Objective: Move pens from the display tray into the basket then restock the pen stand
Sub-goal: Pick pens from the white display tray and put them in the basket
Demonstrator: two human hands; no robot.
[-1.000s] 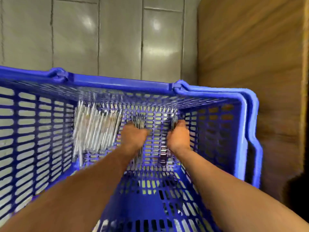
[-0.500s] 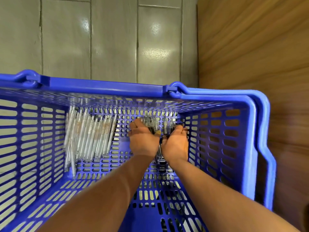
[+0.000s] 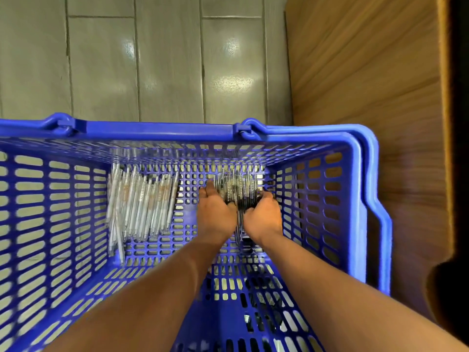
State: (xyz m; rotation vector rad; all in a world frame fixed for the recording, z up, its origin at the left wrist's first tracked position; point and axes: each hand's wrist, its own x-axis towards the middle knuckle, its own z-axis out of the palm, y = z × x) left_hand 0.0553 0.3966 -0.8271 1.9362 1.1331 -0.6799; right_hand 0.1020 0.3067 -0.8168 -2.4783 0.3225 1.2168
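Observation:
Both my arms reach down into the blue plastic basket point(image 3: 157, 130). My left hand point(image 3: 215, 214) and my right hand point(image 3: 264, 219) lie side by side near the basket's far right corner. Between them they cup a bundle of dark pens point(image 3: 236, 186), with fingers curled along its two sides. The bundle's far ends fan out towards the far wall; its near ends poke out between my wrists. To the left on the basket floor, apart from my hands, lies a pile of white pens point(image 3: 142, 204). No display tray or pen stand is in view.
The basket stands on a grey tiled floor point(image 3: 167, 59). A wooden panel point(image 3: 368, 85) rises close along its right side. The basket's handle point(image 3: 378, 212) hangs folded down on that side.
My two hands have come together from a small gap and sunk lower onto the basket floor with the dark pens. The view has tilted further down.

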